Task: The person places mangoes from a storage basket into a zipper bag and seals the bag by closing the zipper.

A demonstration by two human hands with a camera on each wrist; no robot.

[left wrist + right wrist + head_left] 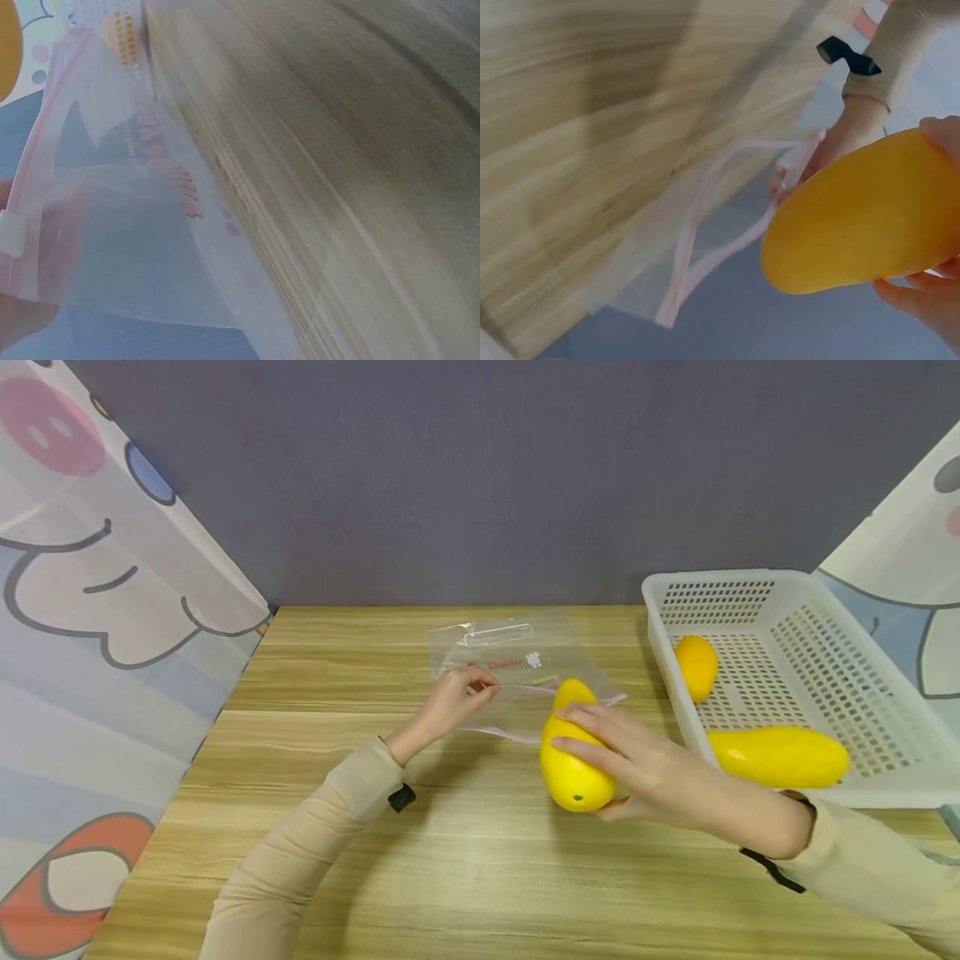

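Note:
A clear zip bag (555, 643) with a pink rim and printed markings lies on the table, its mouth toward me. My left hand (457, 697) pinches the bag's edge, beside a white slider (11, 234) in the left wrist view. The right wrist view shows the pink rim (682, 262) spread apart. My right hand (645, 760) grips a large yellow pear-shaped fruit (573, 781), fingers over its top and side. Its narrow end points at the bag mouth and overlaps the rim in the head view. Whether fruit and bag touch, I cannot tell.
On the right stands a white perforated basket (757, 681). It holds an orange-yellow oval fruit (696, 668) and a long yellow fruit (780, 757). A grey wall (465, 485) borders the wooden table (480, 877) at the back; cartoon-printed cloth (90, 635) hangs at the sides.

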